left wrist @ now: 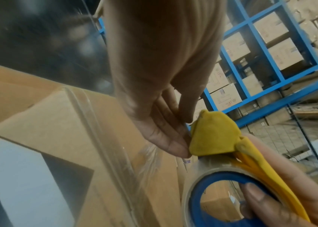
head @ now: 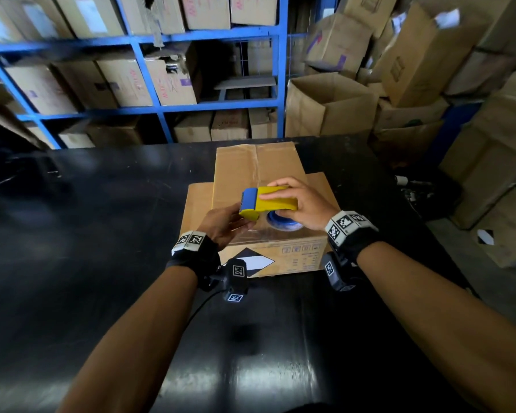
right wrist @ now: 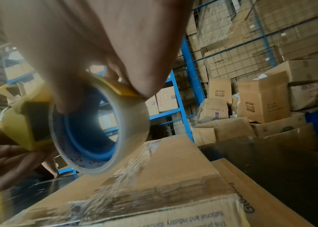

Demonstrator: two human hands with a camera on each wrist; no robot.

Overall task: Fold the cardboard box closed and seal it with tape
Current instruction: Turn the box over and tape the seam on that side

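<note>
We see a cardboard box [head: 259, 204] lying closed on a glossy black table [head: 87, 219], its top flaps folded flat and a strip of clear tape [right wrist: 127, 172] running along the centre seam and down over the near edge. A black-and-white diamond label [head: 255, 261] marks the side facing us, and a flat sheet of cardboard [head: 322, 186] juts out from under the box on its right. Just above the near end of the lid we hold a yellow tape dispenser [head: 276, 199] with a blue front plate and a roll of clear tape [right wrist: 103, 130] on a blue core. Our right hand [head: 303, 204] grips the dispenser from above, fingers curled over the yellow body and the thumb on the inside of the blue core, as the left wrist view shows. Our left hand [head: 224, 223] meets the front end of the dispenser, its straightened fingertips [left wrist: 175, 147] against the yellow nose; we cannot tell whether they pinch a loose end of tape there. Both wrists wear black bands with printed square markers. Beyond the table stands blue metal shelving [head: 149, 108] packed with cartons, and to the right a loose heap of open and stacked cartons [head: 399, 84] rises against the wall
</note>
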